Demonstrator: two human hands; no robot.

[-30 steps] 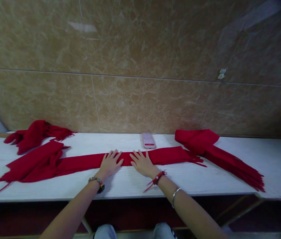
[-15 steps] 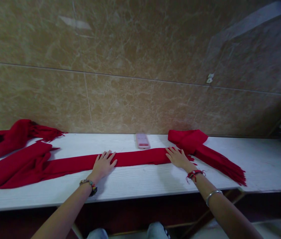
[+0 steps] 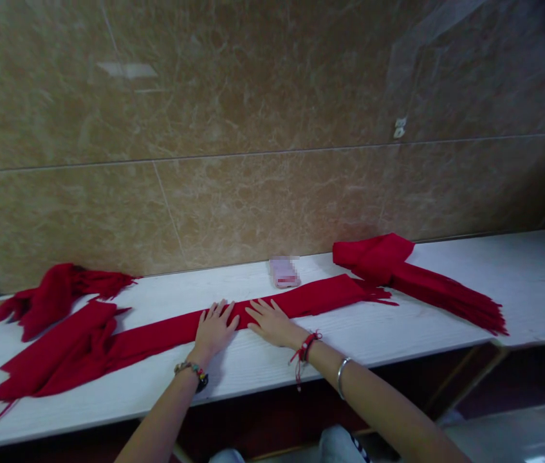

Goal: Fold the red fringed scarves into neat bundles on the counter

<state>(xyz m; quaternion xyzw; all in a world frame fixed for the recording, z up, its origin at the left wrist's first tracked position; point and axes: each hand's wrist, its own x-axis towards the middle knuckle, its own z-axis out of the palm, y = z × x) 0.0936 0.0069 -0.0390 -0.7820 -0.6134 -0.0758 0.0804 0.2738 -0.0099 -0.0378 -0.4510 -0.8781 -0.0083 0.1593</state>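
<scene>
Resting both hands on the red scarf (image 3: 320, 297), head view: left hand (image 3: 214, 328) and right hand (image 3: 273, 323) palm-down mid-strip, fingers spread, gripping nothing, probably to flatten it. Scarf runs lengthwise along the bench (image 3: 253, 364), presumably for room. Phone (image 3: 282, 269) sits behind, clear of the cloth.

1. wall (image 3: 272, 96): tan-brown marbled tile, glossy; thin pale seams, one long and roughly horizontal
2. reflections: pale patch (image 3: 130, 69) upper left; fainter pale band (image 3: 410, 48) upper right
3. fitting (image 3: 400, 127): small, white, on wall right of centre, just above long seam; type unclear
4. table (image 3: 527, 283): long, white, faint wood grain; back edge along wall
5. space under table (image 3: 253, 418): dark, reddish
6. floor (image 3: 518, 434): greyish, lower right; bright glare spot
7. light: dim; upper right corner darkest
</scene>
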